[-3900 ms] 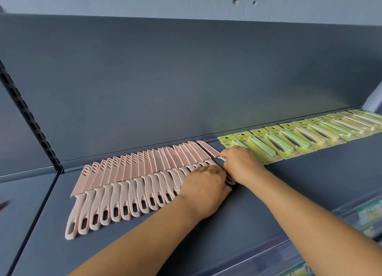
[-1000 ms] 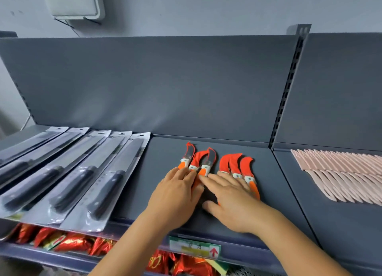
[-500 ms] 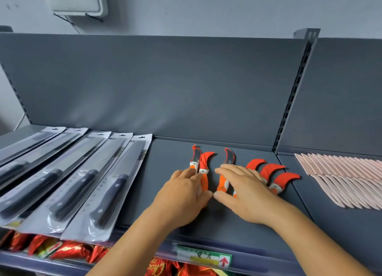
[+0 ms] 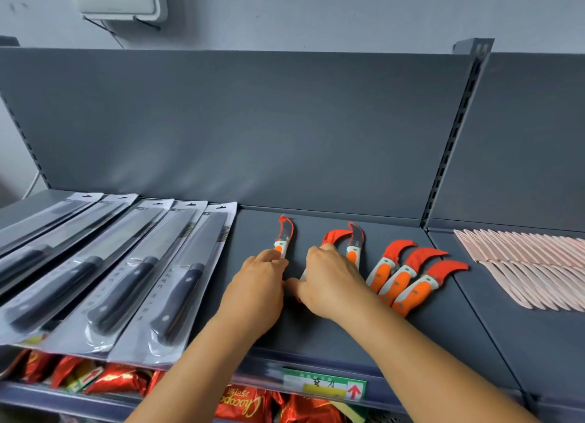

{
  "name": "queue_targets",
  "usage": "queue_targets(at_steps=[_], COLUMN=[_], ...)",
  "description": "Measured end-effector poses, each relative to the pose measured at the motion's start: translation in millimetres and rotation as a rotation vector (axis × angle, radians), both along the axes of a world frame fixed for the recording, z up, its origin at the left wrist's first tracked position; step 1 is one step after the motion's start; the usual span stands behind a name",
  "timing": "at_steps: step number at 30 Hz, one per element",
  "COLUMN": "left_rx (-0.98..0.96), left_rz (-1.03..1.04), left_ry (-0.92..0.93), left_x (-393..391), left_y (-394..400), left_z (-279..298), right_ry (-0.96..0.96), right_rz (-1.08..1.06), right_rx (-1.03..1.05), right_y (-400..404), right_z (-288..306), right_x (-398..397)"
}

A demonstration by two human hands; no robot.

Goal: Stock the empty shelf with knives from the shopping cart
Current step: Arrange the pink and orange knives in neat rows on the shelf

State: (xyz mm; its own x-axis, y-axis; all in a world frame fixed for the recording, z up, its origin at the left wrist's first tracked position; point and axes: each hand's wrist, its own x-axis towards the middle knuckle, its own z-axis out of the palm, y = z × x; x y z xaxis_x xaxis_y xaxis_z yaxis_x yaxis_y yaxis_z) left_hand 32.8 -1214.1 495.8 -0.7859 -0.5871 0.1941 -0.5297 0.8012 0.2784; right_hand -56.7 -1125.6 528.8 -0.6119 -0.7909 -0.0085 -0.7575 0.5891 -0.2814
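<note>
While both hands worked the middle bay of the shelf (image 4: 316,334), the stock lay as follows.

Item, curved orange knives: six in view. One lay alone just beyond the left hand (image 4: 256,292), its handle end touched by that hand's fingers (image 4: 272,256), which curled onto it in a light pinch. Two more sat beyond and partly under the right hand (image 4: 329,283), whose fingers (image 4: 316,253) curled over their handles; how firmly they held could not be told. The sheathed trio (image 4: 408,277) lay fanned just right of the right hand, handles toward the shelf edge, red blade covers pointing away.

Item, packaged black-handled knives (image 4: 133,270): a row of overlapping blister cards left of the left hand, near it but apart.

Item, pink knives (image 4: 525,264): a shingled row in the next bay, well right of the right hand.

Item, price label (image 4: 323,386): on the shelf lip, below the forearms. Red snack packets (image 4: 120,380) sat on the tier beneath.

Handling note, by judgement: the orange knives looked small, light and rigid, the plastic handles likely smooth enough to skate on the painted shelf when nudged. Two showed bare dark blades with the red cover apparently swung aside, so the hooked edge should be avoided. Best hold was the orange handle, near the pale collar, sliding rather than lifting to align the row.
</note>
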Motion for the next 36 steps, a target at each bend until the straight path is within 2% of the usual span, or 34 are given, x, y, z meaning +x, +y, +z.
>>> queue_targets(at_steps=[4, 13, 18, 22, 36], left_rx=[-0.009, 0.014, 0.019, 0.058, 0.071], left_rz=[-0.001, -0.010, -0.049, -0.091, -0.137], left_ry=[0.014, 0.040, 0.054, 0.128, 0.034], left_x=[-1, -2, -2, -3, -27], left_y=[-2, -5, -7, -10, -21], left_z=[-2, -6, -10, -15, -13], right_ry=[0.008, -0.145, -0.082, -0.049, -0.035], right_rz=[-0.055, -0.222, -0.043, 0.079, 0.122], right_rx=[0.028, -0.051, -0.093, -0.032, 0.075], right_y=[-8, -20, -14, -10, -7], right_z=[3, 4, -6, -12, -6], right_x=[2, -2, 2, 1, -21])
